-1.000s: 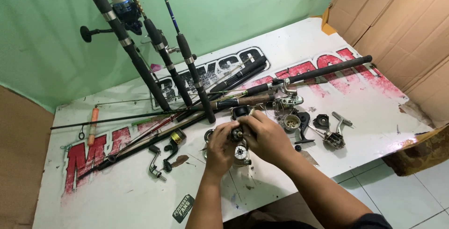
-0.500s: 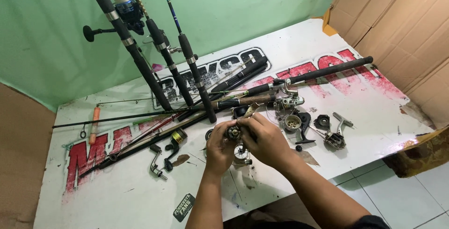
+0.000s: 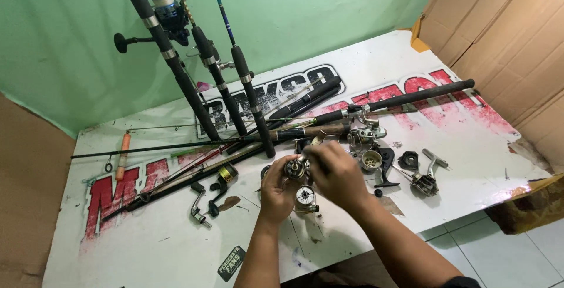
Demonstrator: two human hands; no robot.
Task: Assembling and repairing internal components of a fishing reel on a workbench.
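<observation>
Over the white printed table (image 3: 470,147), the person held a small round reel part (image 3: 295,168), dark with silver edges, between both hands. The left hand (image 3: 276,191) cupped it from below, fingers curled up around it. The right hand (image 3: 335,173) lay over it from the right, fingertips pinched on its top edge. The part sat just above the table's near middle, clear of the surface.

Directly beneath the hands lay a silver spool (image 3: 305,197) on the table. Just to the right stood a cream-coloured spool (image 3: 371,160), touching a black reel frame (image 3: 386,164). Further right lay a dark cap (image 3: 408,160) and a reel body with a grey handle (image 3: 427,177).

Left of the hands lay a chrome crank handle (image 3: 198,208) and a black one with a yellow spool (image 3: 222,179).

Three rods (image 3: 202,64) leaned upright against the green wall, the leftmost carrying a blue spinning reel (image 3: 167,12). More rods lay flat across the table, one with a long black grip (image 3: 405,97). An orange-handled rod piece (image 3: 121,156) lay near the left edge.
</observation>
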